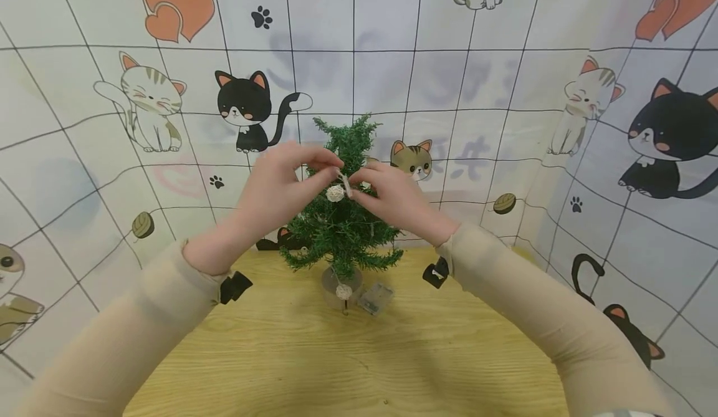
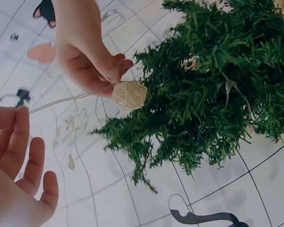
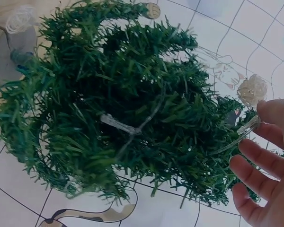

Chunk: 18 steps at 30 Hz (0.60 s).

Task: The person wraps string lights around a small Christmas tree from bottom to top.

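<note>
A small green artificial Christmas tree stands upright on the table. A string of lights with white woven rattan balls lies over it. My left hand pinches the thin clear cord between thumb and fingertips near the upper branches. Opposite it, my right hand pinches the same light string close to a rattan ball. That ball hangs just beneath the fingertips, against the branches. Stretches of clear wire wind through the greenery. A second rattan ball hangs low, before the tree's base.
The grey round base holds the tree on a wooden table. Next to it lies a transparent battery box. A cat-patterned cloth with grid lines hangs behind and at both sides.
</note>
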### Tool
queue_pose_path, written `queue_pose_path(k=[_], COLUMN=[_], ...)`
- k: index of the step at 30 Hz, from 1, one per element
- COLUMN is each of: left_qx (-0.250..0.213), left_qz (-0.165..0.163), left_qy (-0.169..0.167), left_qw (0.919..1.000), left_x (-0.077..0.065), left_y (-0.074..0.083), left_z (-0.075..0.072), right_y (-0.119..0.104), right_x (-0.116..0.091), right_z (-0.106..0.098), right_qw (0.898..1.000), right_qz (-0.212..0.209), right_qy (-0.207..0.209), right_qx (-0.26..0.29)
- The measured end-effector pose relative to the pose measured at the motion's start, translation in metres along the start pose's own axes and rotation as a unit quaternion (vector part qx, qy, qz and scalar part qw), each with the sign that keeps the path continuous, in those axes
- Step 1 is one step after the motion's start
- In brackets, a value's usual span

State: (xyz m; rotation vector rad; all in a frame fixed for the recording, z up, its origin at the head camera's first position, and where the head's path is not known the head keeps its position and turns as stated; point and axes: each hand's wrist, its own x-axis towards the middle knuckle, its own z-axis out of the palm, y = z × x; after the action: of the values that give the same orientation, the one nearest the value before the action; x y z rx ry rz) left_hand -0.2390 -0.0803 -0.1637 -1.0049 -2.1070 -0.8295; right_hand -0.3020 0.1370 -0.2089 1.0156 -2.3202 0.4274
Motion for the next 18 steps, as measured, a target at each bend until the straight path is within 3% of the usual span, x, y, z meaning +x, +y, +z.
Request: queue_pose_path(k=[4, 9, 13, 18], left_qx=[-0.038, -0.063, -0.087, -0.107], left_qz=[-0.076, -0.114, -0.142, -0.167], left_qy=[0.004, 0.03, 0.047, 0.06], left_qw=[0.9963, 0.991, 0.985, 0.9783], left_x=[0.009, 0.024, 0.034, 0.039], left_y=[-0.004, -0.012, -0.019, -0.027], left_z=[-0.012, -0.021, -0.024, -0.027], right_y=[-0.001, -0.001, -0.008, -0.015], right_x=[0.009, 0.025, 0.045, 0.074], right_z=[-0.007, -0.022, -0.037, -0.049], right_qw=[1.0, 0.997, 0.984, 0.965], right_qz=[0.019, 0.048, 0.082, 0.108], right_qy=[-0.002, 0.0, -0.006, -0.041], right_qx=[0.021, 0.065, 0.16, 0.234])
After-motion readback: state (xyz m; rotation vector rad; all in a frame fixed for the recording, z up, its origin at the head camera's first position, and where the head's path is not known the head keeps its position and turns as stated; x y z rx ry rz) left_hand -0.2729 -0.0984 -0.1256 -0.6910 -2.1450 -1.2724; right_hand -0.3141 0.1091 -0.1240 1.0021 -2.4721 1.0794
